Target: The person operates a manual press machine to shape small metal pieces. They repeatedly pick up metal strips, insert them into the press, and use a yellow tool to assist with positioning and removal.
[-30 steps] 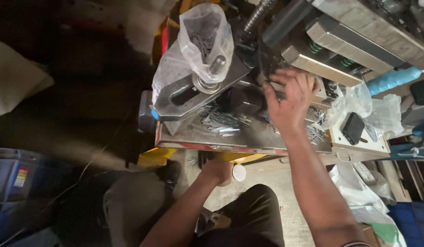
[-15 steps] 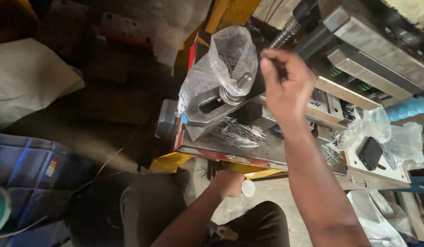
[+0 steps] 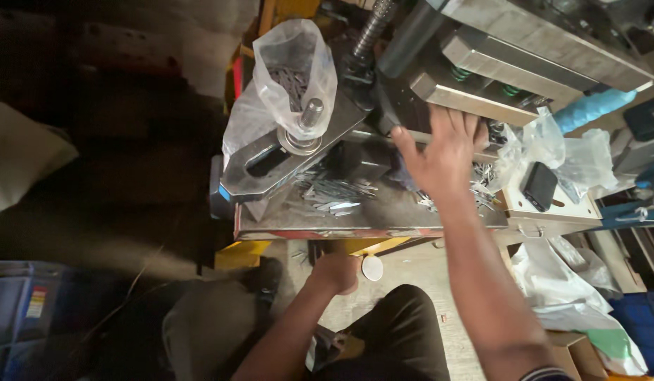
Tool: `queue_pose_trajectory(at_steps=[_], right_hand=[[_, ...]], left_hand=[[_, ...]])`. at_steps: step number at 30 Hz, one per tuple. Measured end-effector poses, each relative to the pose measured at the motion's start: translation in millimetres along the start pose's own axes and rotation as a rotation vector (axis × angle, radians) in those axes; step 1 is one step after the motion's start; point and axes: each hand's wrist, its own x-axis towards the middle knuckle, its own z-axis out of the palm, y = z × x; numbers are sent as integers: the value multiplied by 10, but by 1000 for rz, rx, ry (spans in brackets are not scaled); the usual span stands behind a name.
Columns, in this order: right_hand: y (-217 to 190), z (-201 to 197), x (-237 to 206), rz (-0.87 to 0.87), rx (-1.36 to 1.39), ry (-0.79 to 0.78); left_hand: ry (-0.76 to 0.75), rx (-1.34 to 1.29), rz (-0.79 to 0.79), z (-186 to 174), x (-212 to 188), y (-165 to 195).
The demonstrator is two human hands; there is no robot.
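The right hand [image 3: 443,152] reaches over the metal table [image 3: 383,212], fingers spread wide, holding nothing, near the press block [image 3: 475,92]. Small metal strips [image 3: 334,194] lie just left of it. The left hand [image 3: 335,271] hangs below the table edge, curled; its grip cannot be told.

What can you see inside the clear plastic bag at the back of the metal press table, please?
The clear plastic bag holds a heap of small dark metal strips. Its lower part is crumpled behind the steel clamp arm, so how deep the heap goes is hidden.
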Motion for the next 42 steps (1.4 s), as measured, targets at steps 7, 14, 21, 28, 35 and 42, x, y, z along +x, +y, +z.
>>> queue_pose_trajectory(at_steps=[7, 14, 21, 28, 35, 42], right_hand=[[81, 22, 194, -119, 106, -192], [124, 130, -27, -170, 196, -12], [82, 6, 16, -136, 150, -75], [106, -1, 102, -159, 188, -215], [224, -33, 124, -261, 29, -189], [179, -10, 308, -143, 135, -358]], left_hand=[[-67, 28, -15, -27, -10, -28], [-71, 42, -47, 7, 25, -34], [-77, 66, -34, 22, 15, -58], [-76, 27, -27, 22, 15, -49], [-15, 13, 1, 26, -19, -53], [-21, 47, 2, 35, -16, -35]])
